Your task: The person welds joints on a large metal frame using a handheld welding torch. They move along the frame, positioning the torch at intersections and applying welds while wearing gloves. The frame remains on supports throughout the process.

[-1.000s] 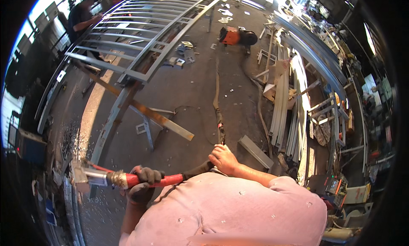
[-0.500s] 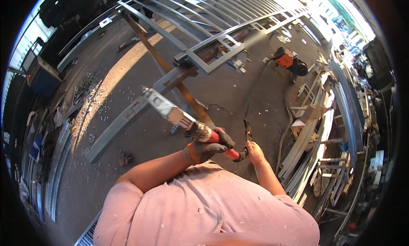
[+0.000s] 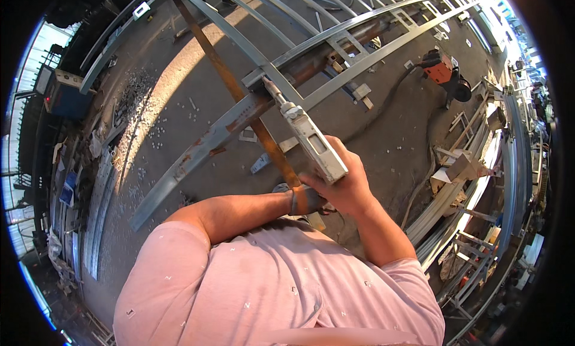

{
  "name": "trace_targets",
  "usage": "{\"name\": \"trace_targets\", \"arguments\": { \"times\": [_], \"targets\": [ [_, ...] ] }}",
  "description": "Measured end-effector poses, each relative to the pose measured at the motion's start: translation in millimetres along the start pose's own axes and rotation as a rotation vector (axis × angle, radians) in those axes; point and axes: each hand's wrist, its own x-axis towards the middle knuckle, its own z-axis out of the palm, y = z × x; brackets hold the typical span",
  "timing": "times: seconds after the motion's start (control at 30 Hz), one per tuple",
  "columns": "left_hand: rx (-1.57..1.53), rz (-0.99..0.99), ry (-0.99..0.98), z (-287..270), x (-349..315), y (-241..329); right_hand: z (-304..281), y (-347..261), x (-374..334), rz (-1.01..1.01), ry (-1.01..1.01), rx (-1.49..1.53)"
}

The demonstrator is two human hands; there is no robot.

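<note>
A pale metal welding gun [image 3: 312, 143] with a narrow nozzle slants up and left from my right hand [image 3: 349, 179]. That bare hand is wrapped round the gun's rear end. The nozzle tip lies over or against the near corner of a galvanized steel frame [image 3: 277, 85]; contact is hard to judge. Just below and left of my right hand is my left hand [image 3: 307, 201], in a grey and orange glove. Its fingers are mostly hidden behind my right hand and wrist, as is the gun's red handle.
A rusty bar [image 3: 223, 70] and a grey steel beam [image 3: 197, 151] cross under the frame corner. An orange machine with a spool [image 3: 440, 72] stands on the floor at right, a thick cable [image 3: 388, 109] beside it. Long metal strips [image 3: 467, 177] lie at far right.
My right hand has moved from the cable to the gun's rear. The gun has swung so its nozzle is at the frame corner. My left hand has shifted right and now sits lower behind it.
</note>
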Motion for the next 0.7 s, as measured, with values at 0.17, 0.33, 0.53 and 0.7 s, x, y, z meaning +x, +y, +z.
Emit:
{"name": "trace_targets", "arguments": {
  "times": [0.17,0.33,0.53,0.7],
  "targets": [
    [-0.42,-0.015,0.074,-0.4,27.9,-45.4,6.2,36.1,29.8,0.121,0.002,0.094],
    [0.091,0.022,-0.129,-28.0,44.0,-33.6,7.5,53.5,50.5,0.177,0.019,-0.04],
    [0.597,-0.172,0.254,-125.3,-26.0,33.9,11.5,65.6,84.0,0.246,0.015,-0.172],
    [0.352,-0.07,0.909,-199.2,-86.0,23.8,21.5,65.4,112.3,0.329,-0.001,-0.296]
  ]
}}
